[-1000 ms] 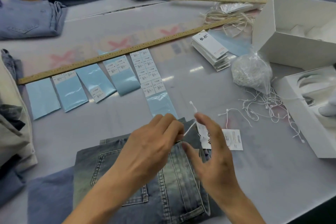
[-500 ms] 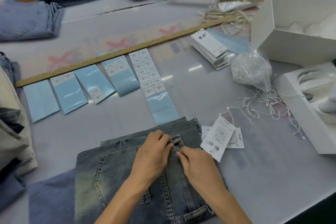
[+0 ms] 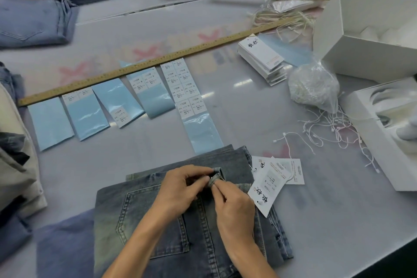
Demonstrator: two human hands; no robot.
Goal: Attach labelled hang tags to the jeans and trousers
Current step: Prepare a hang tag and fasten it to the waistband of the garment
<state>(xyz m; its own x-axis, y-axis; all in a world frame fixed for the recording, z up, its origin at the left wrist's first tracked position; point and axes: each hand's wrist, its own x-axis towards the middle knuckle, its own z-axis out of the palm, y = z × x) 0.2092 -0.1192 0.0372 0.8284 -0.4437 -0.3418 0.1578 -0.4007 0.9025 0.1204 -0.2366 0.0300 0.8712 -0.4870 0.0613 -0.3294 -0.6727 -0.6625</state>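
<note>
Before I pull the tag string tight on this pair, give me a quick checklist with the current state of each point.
1. Belt loop pinched up off the jeans by left hand and right hand: ok.
2. String threaded through the loop: cannot tell, fingers hide it.
3. Hang tags lying beside the waistband, free of the hands: ok.
4. Size sticker on the top tag: ok, though its text is too small to read.
5. Spare strings at hand on the table: ok.
6. String lock snapped closed: cannot tell.
</note>
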